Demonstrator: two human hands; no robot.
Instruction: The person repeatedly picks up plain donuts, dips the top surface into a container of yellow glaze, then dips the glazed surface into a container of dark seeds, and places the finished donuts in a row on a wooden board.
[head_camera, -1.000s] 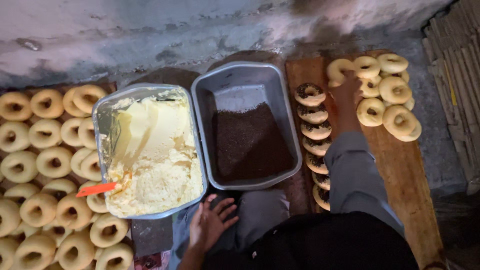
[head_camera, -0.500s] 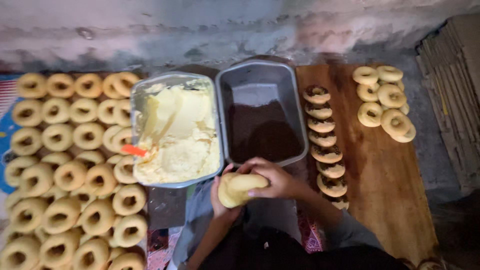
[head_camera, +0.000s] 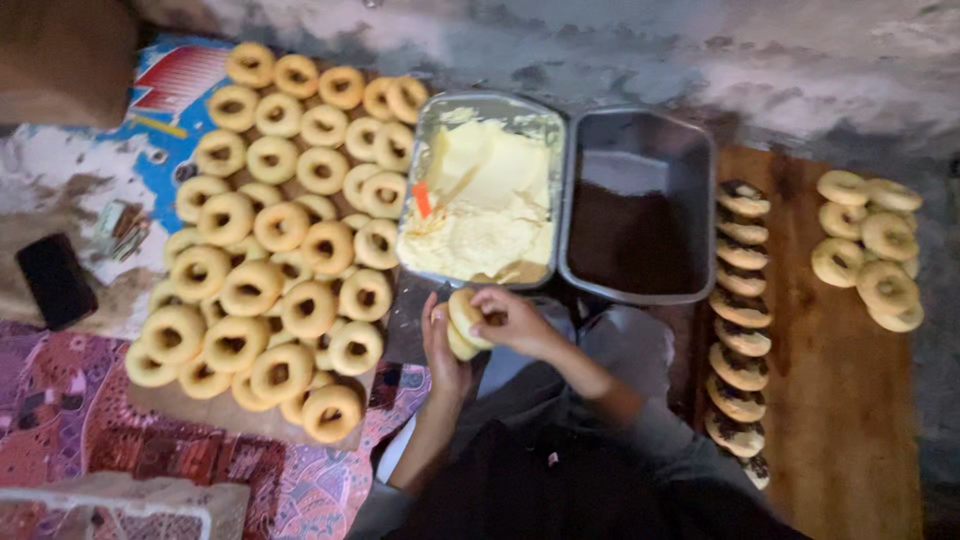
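My left hand (head_camera: 441, 345) and my right hand (head_camera: 513, 319) together hold one pale ring doughnut (head_camera: 463, 322) on edge, just in front of the two trays. The left hand cups it from the side and the right hand's fingers grip it from above. Right behind it stands a metal tray of yellow cream (head_camera: 487, 208) with an orange-handled tool (head_camera: 423, 198) stuck in it. Beside that, a grey tray (head_camera: 640, 150) holds dark brown sprinkles (head_camera: 625, 238).
Several plain doughnuts (head_camera: 280, 230) are piled on a board at the left. A row of sprinkle-topped doughnuts (head_camera: 740, 320) lies on a wooden plank (head_camera: 830, 400) at the right, with more plain ones (head_camera: 870, 260) further right. A dark phone (head_camera: 56, 280) lies at far left.
One second ago only my left hand showed, with nothing in it, near the tray. Since then both hands have come together holding a doughnut. The view has shifted left and closer.
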